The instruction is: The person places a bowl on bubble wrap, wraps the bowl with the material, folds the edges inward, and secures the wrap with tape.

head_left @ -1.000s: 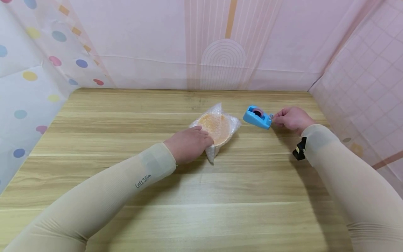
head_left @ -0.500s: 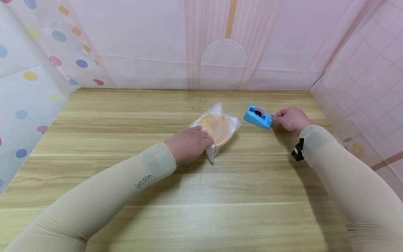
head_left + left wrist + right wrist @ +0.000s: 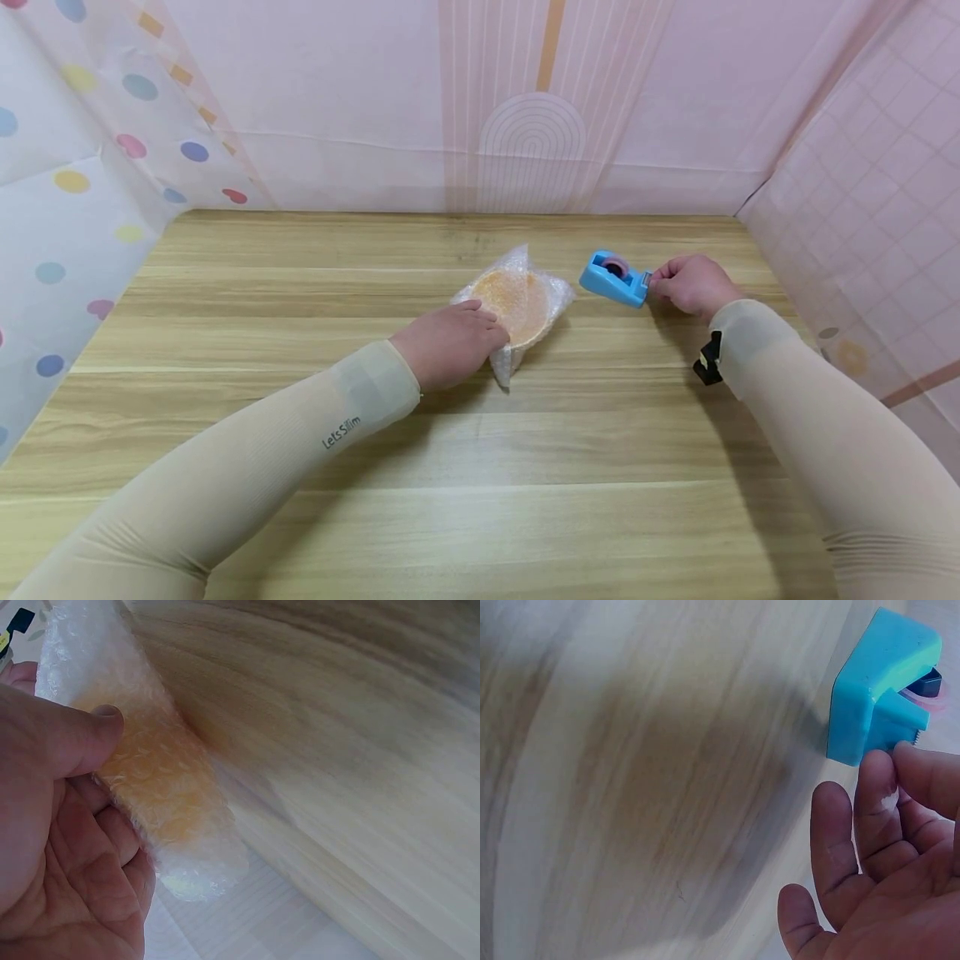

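A round, flat orange-and-pale item lies wrapped in clear bubble wrap (image 3: pixel 525 312) near the middle of the table. My left hand (image 3: pixel 452 343) holds its near-left edge; in the left wrist view the thumb (image 3: pixel 97 739) lies on top, with curled fingers below. A blue tape dispenser (image 3: pixel 600 282) carrying a pinkish tape roll (image 3: pixel 617 265) stands right of the package. At the dispenser's toothed cutter (image 3: pixel 917 738), my right hand (image 3: pixel 697 285) pinches the tape end between thumb and index finger. The clear tape itself is hardly visible. The other right fingers (image 3: pixel 832 836) are loosely bent.
The wood-grain table (image 3: pixel 480 500) is bordered by a pink patterned cloth (image 3: pixel 337 108) at the back, a dotted one (image 3: pixel 82 233) on the left and a grid-printed one (image 3: pixel 870 183) on the right. A black wrist camera (image 3: pixel 707 358) hangs under the right wrist.
The right wrist has shifted very slightly to the left, with its fingers still at the cutter. The left hand, package and dispenser stay in place.
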{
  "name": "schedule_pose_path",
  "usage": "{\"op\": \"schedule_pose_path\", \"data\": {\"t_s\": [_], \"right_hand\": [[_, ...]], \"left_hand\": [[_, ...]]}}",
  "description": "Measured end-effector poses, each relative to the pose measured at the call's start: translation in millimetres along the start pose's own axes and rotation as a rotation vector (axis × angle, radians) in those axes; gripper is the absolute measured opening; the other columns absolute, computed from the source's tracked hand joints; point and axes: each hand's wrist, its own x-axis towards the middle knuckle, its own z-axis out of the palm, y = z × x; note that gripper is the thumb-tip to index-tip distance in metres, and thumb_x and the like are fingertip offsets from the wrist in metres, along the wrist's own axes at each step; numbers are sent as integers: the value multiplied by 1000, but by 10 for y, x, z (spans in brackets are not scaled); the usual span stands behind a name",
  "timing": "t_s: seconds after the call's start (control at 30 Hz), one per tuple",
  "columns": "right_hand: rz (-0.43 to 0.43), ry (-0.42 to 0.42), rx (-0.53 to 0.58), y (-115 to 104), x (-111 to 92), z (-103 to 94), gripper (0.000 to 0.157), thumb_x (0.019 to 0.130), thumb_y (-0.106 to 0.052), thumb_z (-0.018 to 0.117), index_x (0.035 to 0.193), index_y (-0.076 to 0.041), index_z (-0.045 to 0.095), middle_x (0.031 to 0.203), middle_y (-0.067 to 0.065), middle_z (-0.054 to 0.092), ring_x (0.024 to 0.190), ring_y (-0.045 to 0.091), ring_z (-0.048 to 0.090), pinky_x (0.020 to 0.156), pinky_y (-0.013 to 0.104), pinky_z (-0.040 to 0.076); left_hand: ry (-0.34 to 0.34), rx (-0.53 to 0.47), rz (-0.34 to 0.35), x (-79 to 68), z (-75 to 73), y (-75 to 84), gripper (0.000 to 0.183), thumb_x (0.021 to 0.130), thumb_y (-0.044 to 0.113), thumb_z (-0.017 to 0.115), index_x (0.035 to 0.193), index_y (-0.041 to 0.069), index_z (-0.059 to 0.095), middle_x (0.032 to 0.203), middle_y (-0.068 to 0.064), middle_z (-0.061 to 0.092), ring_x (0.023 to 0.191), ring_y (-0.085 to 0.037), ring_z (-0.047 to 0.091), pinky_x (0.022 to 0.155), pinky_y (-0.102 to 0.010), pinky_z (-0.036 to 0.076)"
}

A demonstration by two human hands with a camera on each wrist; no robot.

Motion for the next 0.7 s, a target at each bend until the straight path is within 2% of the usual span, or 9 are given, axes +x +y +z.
{"op": "schedule_pose_path", "data": {"t_s": [0.7], "right_hand": [[23,10,1,-37,-30,18,26,110,-22,56,123,-1,65,117,19,62,105,33,53,86,39,49]], "left_hand": [[-23,-3,-7,3,-16,1,17,103,1,53,108,12,65,112,-2,77,113,-18,69,125,-42,40]]}}
